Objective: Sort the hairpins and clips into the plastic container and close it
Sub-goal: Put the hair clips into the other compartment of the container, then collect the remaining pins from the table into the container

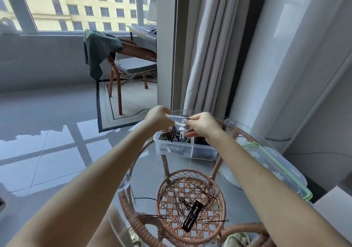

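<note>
A small pale strip (177, 120), apparently carrying dark pins, is pinched at either end by the curled fingers of the left hand (159, 117) and the right hand (202, 125), directly above the clear divided plastic container (182, 149). Sorting is judged to be under way; next, the pins need freeing over a compartment. Loose black hairpins (183, 204) and a black rectangular clip (191, 216) lie on the round glass tabletop (148, 170). The green-rimmed clear lid (276, 167) lies by the right rim, well apart from both hands.

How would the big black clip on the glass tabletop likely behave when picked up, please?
The black clip looks rigid and light, probably easy to pinch. On the glass tabletop it may slide if nudged. Hairpins lying against it might tangle.
</note>
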